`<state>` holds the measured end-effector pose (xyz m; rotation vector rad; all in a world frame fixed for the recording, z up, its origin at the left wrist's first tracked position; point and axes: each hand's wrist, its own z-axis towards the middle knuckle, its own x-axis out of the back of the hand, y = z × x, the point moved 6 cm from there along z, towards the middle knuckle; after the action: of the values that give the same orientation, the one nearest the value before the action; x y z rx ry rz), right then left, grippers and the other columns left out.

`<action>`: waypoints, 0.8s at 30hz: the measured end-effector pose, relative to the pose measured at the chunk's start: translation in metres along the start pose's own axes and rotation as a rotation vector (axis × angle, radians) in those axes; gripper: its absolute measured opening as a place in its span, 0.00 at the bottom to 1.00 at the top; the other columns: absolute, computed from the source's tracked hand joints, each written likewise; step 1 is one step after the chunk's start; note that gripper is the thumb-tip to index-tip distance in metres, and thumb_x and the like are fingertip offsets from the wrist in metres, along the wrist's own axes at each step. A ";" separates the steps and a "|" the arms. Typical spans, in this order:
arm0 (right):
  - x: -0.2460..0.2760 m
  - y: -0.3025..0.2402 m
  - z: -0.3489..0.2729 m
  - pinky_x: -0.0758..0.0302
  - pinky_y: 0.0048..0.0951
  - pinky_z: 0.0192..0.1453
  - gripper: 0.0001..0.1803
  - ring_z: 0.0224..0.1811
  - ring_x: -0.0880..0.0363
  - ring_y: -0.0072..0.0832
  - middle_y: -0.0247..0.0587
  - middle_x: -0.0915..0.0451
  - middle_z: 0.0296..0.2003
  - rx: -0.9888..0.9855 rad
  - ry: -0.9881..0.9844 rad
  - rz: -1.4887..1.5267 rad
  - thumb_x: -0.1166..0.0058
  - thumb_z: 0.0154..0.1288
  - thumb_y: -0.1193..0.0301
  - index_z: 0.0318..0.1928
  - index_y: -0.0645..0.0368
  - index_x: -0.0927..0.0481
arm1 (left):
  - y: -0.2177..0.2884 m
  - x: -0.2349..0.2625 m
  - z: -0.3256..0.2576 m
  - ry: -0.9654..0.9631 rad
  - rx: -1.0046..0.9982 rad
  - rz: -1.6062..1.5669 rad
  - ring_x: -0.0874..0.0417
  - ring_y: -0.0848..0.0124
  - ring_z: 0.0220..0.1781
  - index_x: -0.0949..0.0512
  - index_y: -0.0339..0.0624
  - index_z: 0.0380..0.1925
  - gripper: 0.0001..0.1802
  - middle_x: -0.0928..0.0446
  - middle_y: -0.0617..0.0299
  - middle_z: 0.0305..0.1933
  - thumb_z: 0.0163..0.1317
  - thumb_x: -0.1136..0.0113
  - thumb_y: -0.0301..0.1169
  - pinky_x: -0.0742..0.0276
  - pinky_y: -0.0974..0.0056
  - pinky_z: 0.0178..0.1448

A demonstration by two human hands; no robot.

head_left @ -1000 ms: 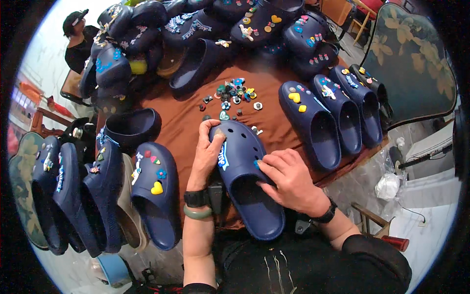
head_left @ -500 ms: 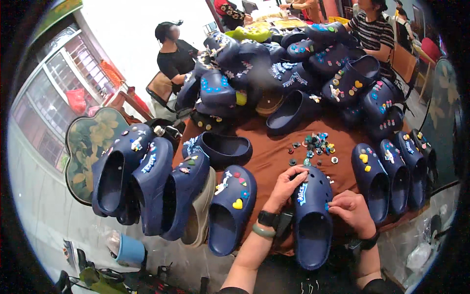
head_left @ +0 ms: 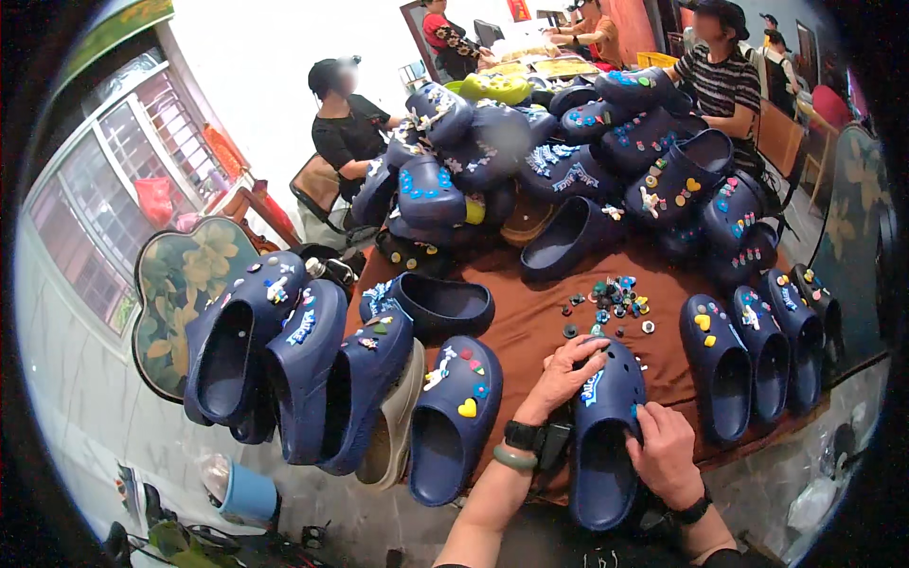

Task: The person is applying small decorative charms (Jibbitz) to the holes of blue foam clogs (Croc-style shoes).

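Observation:
A navy blue clog [head_left: 620,379] lies before me, toe pointing away and its opening toward me. Along its left side runs a blue-and-white lettered charm [head_left: 591,388]. My left hand [head_left: 563,381] is closed round the left of the toe, its fingers reaching over the top. My right hand [head_left: 668,454] grips the right side of the upper at the opening's edge, part of it reaching inside. By those fingertips shows a small blue charm [head_left: 633,411], partly hidden. Just beyond the toe lies a pile of loose small charms [head_left: 620,296] in several colours.
Decorated navy clogs stand in rows at left [head_left: 456,417] and right [head_left: 720,364]. A large heap of clogs [head_left: 568,142] fills the far side of the brown cloth-covered table [head_left: 525,327]. People sit beyond it. A blue bin [head_left: 248,494] stands on the floor at left.
My right hand has gone from pinching a small blue charm at the clog's side to gripping that side, partly inside the opening. My left fingers reach farther over the toe. The view shifted slightly.

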<state>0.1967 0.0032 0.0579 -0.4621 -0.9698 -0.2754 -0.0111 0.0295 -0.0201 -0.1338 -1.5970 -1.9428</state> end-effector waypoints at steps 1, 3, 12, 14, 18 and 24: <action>-0.002 0.000 0.000 0.26 0.40 0.43 0.27 0.39 0.24 0.43 0.49 0.24 0.40 0.002 0.001 0.000 0.34 0.40 0.73 0.45 0.67 0.24 | -0.004 -0.003 0.000 -0.036 0.007 -0.070 0.27 0.63 0.60 0.21 0.50 0.52 0.16 0.26 0.57 0.58 0.66 0.44 0.39 0.35 0.62 0.65; -0.003 0.000 0.000 0.25 0.39 0.42 0.27 0.38 0.24 0.42 0.49 0.24 0.39 0.040 0.028 -0.026 0.34 0.39 0.74 0.44 0.66 0.24 | -0.008 -0.004 0.001 -0.072 0.012 -0.142 0.29 0.62 0.62 0.22 0.51 0.53 0.17 0.27 0.57 0.59 0.66 0.45 0.39 0.38 0.61 0.67; 0.016 0.010 0.012 0.22 0.37 0.42 0.18 0.38 0.19 0.43 0.49 0.21 0.39 -0.001 -0.009 0.271 0.33 0.50 0.69 0.41 0.64 0.20 | -0.010 -0.006 0.004 -0.130 -0.011 -0.053 0.31 0.60 0.62 0.23 0.51 0.53 0.17 0.28 0.57 0.59 0.66 0.46 0.39 0.40 0.58 0.68; 0.013 0.026 0.011 0.21 0.36 0.41 0.15 0.37 0.19 0.42 0.49 0.20 0.38 -0.032 -0.027 0.364 0.34 0.51 0.70 0.39 0.64 0.19 | -0.011 -0.007 0.005 -0.124 -0.024 -0.085 0.30 0.60 0.62 0.23 0.50 0.53 0.17 0.28 0.57 0.58 0.66 0.46 0.39 0.40 0.59 0.68; 0.011 0.041 0.020 0.21 0.33 0.38 0.09 0.35 0.17 0.40 0.46 0.18 0.34 -0.070 -0.103 0.527 0.37 0.55 0.73 0.37 0.61 0.17 | -0.017 -0.009 0.007 -0.130 -0.050 -0.133 0.30 0.63 0.62 0.23 0.47 0.53 0.17 0.27 0.58 0.58 0.66 0.45 0.37 0.39 0.60 0.67; 0.002 0.056 0.053 0.22 0.31 0.39 0.08 0.33 0.17 0.35 0.44 0.16 0.30 -0.039 -0.565 0.762 0.38 0.58 0.70 0.33 0.62 0.17 | -0.016 -0.005 0.006 -0.142 -0.024 -0.232 0.30 0.65 0.63 0.23 0.43 0.53 0.17 0.27 0.58 0.58 0.66 0.45 0.35 0.38 0.62 0.67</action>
<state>0.1834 0.0780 0.0708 -0.9353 -1.2548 0.5545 -0.0170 0.0378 -0.0346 -0.1021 -1.7471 -2.1722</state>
